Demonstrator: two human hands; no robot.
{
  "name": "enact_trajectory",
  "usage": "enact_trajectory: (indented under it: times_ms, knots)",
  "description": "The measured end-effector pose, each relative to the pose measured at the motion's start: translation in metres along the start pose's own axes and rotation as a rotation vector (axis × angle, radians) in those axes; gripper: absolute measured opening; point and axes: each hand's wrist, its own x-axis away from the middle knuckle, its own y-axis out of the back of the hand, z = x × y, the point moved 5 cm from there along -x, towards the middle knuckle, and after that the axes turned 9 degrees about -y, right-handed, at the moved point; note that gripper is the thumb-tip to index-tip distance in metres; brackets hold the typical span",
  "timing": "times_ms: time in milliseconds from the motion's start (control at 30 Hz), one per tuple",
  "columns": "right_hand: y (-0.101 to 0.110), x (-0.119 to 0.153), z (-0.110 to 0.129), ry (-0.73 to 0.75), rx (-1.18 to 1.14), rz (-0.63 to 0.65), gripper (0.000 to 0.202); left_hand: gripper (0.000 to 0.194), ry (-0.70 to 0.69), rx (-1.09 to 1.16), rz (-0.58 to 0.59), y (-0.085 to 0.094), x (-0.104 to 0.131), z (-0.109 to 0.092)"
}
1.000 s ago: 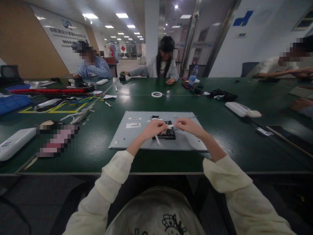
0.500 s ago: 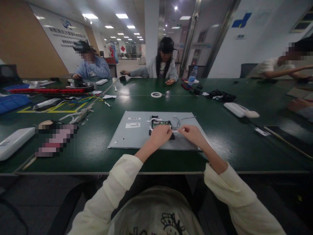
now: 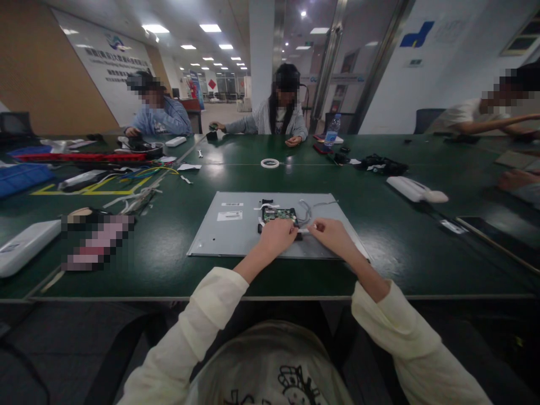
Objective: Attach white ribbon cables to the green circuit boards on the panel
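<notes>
A flat grey metal panel (image 3: 228,236) lies on the table in front of me. On its middle sits a green circuit board (image 3: 280,214) in a black frame, with white strips at its edges. My left hand (image 3: 276,235) rests over the board's near right corner, fingers closed; what they pinch is hidden. Just to the right, my right hand (image 3: 332,234) is closed in a pinch at the end of a short white strip (image 3: 302,230), which looks like tape. Behind the hands, a looped grey cable (image 3: 306,211) runs to the panel's far right edge.
A white tape roll (image 3: 270,163) lies beyond the panel. To the left are a white box (image 3: 27,247), loose wires (image 3: 137,197) and a blue tray (image 3: 25,179). On the right are a white device (image 3: 411,189) and a dark flat device (image 3: 498,242). Other people sit around the table.
My right hand has shifted slightly down, and the white strip between the hands shows more plainly. My left hand has barely moved, staying at the board's corner.
</notes>
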Motion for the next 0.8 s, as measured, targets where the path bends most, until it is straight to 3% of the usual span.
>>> enact_trajectory:
  times_ms: [800]
  knots:
    - [-0.0073,0.0047,0.0031,-0.076,0.313,-0.01,0.037,0.03,0.017,-0.113,0.118,0.0027,0.0024,-0.0029]
